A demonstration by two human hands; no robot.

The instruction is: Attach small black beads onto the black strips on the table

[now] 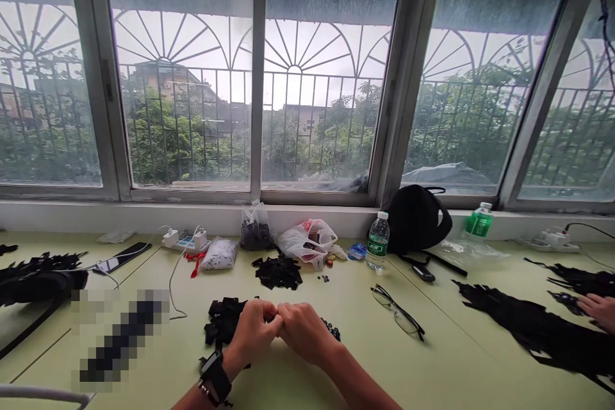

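Observation:
My left hand, with a black watch on its wrist, and my right hand meet over the table, fingertips pinched together. Between them a bit of something dark shows, mostly covered by the fingers. A pile of short black fabric strips lies just behind and left of my left hand. Small dark shiny pieces are heaped beside my right hand, partly hidden by it. Farther back sits a second pile of black strips, with a few tiny dark pieces to its right.
Glasses lie to the right, near a water bottle and a black bag. Plastic bags and a power strip line the window wall. Another person's hand is at far right by long black strips.

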